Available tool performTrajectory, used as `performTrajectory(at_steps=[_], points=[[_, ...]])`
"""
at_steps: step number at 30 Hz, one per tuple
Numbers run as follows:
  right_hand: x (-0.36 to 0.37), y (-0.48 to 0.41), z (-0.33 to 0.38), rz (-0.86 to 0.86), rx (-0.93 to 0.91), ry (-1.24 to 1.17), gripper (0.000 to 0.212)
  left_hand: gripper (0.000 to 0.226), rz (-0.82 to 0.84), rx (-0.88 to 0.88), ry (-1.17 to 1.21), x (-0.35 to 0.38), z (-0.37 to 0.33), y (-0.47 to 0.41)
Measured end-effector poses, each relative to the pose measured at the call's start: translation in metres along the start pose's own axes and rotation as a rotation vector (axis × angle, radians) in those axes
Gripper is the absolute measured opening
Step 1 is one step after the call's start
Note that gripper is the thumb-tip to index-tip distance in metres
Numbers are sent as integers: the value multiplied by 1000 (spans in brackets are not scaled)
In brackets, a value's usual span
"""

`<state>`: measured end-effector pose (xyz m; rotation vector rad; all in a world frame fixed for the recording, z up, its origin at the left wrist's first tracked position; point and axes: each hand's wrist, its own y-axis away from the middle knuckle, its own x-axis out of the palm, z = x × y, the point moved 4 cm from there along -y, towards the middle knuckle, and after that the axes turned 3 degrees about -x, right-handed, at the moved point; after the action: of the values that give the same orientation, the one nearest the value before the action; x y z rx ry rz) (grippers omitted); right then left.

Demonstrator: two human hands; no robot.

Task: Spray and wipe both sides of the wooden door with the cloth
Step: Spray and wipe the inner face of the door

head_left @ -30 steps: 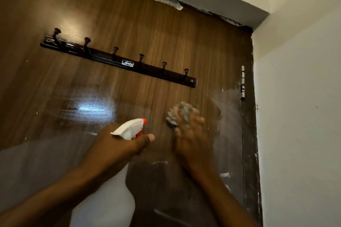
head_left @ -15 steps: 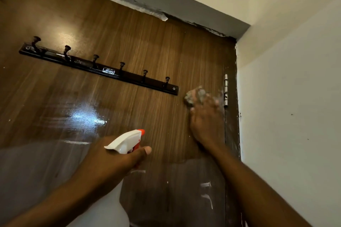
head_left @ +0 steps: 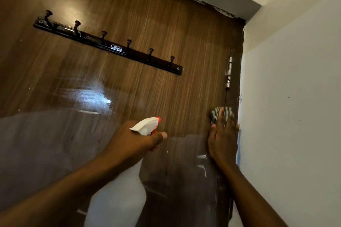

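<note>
Now, from the head view, our right hand (head_left: 223, 140) presses the cloth (head_left: 221, 114) flat under straight fingers against the wooden door (head_left: 147, 24), at its right edge, below the hinge (head_left: 229, 72) and just beside the wall (head_left: 295, 97). Our left hand (head_left: 132, 140) grips the spray bottle (head_left: 145, 126) by its neck, nozzle toward the door. We judge the cloth soft and light, best held bunched beneath the palm. The glossy door is stiff and probably slick where wet. Half a second earlier the cloth sat higher, beside the hinge; the bottle has hardly moved.
</note>
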<state>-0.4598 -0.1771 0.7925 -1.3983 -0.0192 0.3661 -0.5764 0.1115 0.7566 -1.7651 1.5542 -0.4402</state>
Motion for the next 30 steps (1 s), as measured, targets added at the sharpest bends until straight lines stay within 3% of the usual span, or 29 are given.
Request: performTrajectory(at_steps=[4,6,9,11,13,16,17,19,21,27,30], points=[[-1,-6,0,40,74,5,58,78,31,-30,-6,13,-4,9],[-8,-36,15,-4,72,30,57,73,28,-37,-13,16,-4,11],[-25,-102,51,-56,-95,58,55,77,39,-42,0,17,-3,10],[-37,-152,63,-78,-151,90,54,67,30,-57,12,13,0,6],[-47,-197,62,-105,-106,137,56,46,13,-70,-20,9,-1,3],[-51,-235,53,-134,-56,145,58,58,0,-90,-74,4,-2,-3],[-49,-237,53,-135,-65,142,59,52,-17,-86,-74,1,-1,-3],[-42,-218,53,-147,-113,143,59,28,-26,-78,-51,0,1,0],[-31,-175,46,-169,-154,95,58,23,-44,-55,-27,3,3,3],[10,31,-3,-76,-120,-43,60,53,36,-91,-47,49,21,22],[16,83,-22,-96,-41,-47,67,61,-2,-179,-72,70,33,42]])
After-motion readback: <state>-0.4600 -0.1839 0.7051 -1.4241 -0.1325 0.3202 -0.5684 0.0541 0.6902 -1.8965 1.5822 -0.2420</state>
